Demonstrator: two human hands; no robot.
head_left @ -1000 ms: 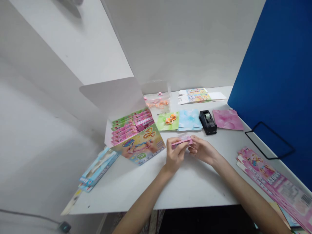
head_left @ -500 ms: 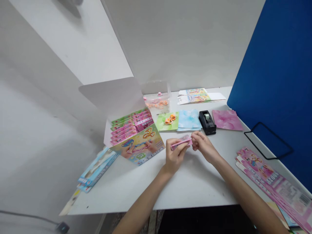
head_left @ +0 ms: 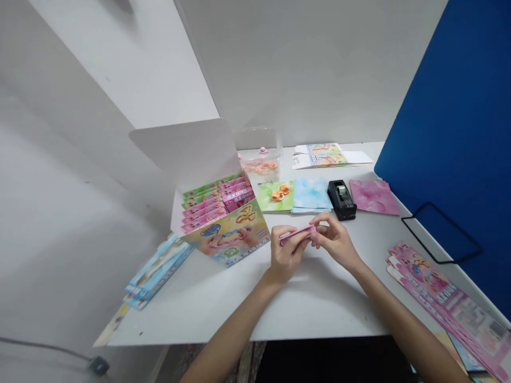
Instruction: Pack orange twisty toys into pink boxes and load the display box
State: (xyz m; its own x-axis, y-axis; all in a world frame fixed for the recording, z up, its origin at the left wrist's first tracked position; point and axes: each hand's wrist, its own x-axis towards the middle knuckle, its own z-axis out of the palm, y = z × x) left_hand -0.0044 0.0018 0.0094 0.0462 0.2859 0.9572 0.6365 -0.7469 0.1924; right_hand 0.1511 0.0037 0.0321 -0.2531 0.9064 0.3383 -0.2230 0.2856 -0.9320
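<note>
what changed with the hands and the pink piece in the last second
The left hand keeps hold of the small pink folded card, which has turned more edge-on. The right hand has moved up and left, its fingertips now at the card's right end. Nothing was let go. The tape dispenser and display box stayed put.
</note>
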